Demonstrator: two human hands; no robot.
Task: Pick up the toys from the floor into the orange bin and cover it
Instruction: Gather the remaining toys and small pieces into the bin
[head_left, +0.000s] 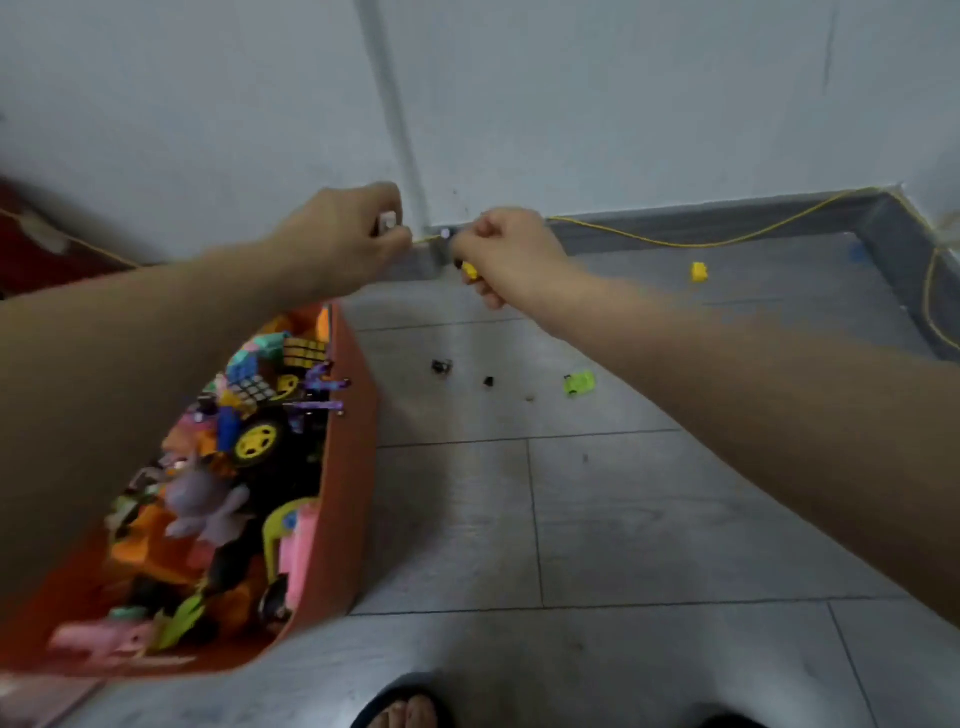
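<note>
left hand (345, 228) pinches small white piece (387, 224); right hand (511, 254) grips yellow toy (470, 271). orange bin (343, 467) full, left. yellow block (699, 272), green car (579, 383), black bits (441, 367) on floor (649, 519); yellow cable (675, 241) along wall.

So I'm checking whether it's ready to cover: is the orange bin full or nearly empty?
Full: the orange bin is uncovered, toys heaped about to its rim.

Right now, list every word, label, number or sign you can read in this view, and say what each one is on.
None can be read.
Toys in the orange bin: any printing is too blurred to make out; the puzzle cubes show only coloured squares.
Green toy car and yellow block on the floor: too small to show any marking.
Small pieces in the left hand and right hand: no text visible.
</note>
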